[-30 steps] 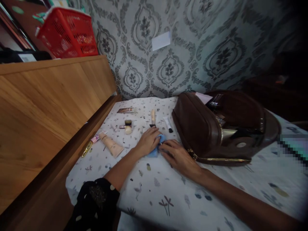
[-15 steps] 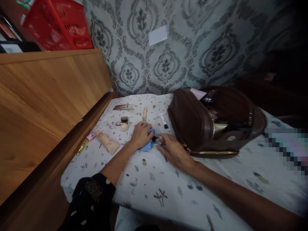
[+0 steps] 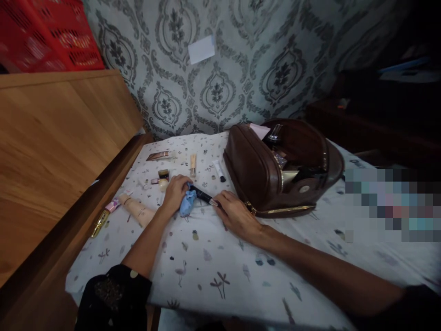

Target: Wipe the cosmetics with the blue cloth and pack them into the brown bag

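Observation:
My left hand (image 3: 176,192) is closed around a crumpled blue cloth (image 3: 188,203), which bunches below the fingers. From the cloth a slim black cosmetic tube (image 3: 202,195) with a silvery end slants down to the right. Its silvery end is pinched by my right hand (image 3: 234,212), beside the front of the brown bag; the tube's left end is hidden at the cloth. Beyond my left hand lie a small beige tube (image 3: 193,164) and a white tube with a black cap (image 3: 218,170). A larger beige squeeze tube (image 3: 137,210) rests left of my left wrist.
An open brown cosmetic bag (image 3: 255,170), filled with items, stands on the patterned cloth to the right. Several small cosmetics, including a gold tube (image 3: 100,224), lie at the left. A wooden panel (image 3: 69,138) borders the left side, with a red basket (image 3: 51,37) above it.
My hands have moved apart, and much more of the black tube now shows between the cloth and my right hand. The view has turned to the right.

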A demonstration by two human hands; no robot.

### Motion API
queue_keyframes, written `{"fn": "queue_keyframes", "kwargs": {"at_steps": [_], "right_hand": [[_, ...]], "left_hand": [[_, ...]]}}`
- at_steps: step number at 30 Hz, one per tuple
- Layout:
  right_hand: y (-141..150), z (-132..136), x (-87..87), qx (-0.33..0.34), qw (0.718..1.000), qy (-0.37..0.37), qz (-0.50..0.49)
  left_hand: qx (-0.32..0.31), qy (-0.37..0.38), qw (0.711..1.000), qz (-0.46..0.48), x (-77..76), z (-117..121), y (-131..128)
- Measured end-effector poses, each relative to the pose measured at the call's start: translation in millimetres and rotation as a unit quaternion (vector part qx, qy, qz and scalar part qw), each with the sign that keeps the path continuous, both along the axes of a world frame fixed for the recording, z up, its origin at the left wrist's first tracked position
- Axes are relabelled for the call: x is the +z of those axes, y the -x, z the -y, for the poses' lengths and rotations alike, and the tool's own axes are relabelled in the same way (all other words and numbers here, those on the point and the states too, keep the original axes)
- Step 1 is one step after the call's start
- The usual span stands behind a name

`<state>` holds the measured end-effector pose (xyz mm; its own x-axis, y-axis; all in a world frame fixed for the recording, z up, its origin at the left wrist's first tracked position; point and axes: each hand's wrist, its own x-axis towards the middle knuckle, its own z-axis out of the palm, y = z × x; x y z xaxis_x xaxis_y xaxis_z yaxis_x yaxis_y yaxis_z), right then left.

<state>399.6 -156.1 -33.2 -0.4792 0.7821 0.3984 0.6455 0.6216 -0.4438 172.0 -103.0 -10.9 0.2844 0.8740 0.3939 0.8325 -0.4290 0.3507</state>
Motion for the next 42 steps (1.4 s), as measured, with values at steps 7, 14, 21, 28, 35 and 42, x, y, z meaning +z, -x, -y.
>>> {"fn": "queue_keyframes", "kwargs": {"at_steps": [7, 14, 21, 28, 35, 42], "right_hand": [[1, 2, 4.4, -0.015, 0.997, 0.05, -0.055], [0, 4, 9.1, -0.016, 0.99, 0.087, -0.11], [0, 7, 11.8, -0.02, 0.974, 0.116, -0.193], [1, 10, 13.8, -0.032, 0.943, 0.159, -0.292], [-1, 16, 12.6, -0.023, 0.952, 0.115, -0.284], [-5, 20, 17.0, 0.014, 0.964, 0.077, -0.252]], "left_hand": [[-0.157, 0.025, 0.98, -0.119, 15.9, 20, -15], [-0.175, 0.038, 0.977, -0.119, 11.6, 19, -16], [-0.135, -0.014, 0.975, -0.174, 11.7, 24, -20], [-0.152, -0.095, 0.961, -0.212, 13.5, 29, -20], [-0.198, -0.09, 0.959, -0.181, 22.0, 31, -18], [-0.19, 0.027, 0.971, -0.14, 33.8, 31, -12]]}}
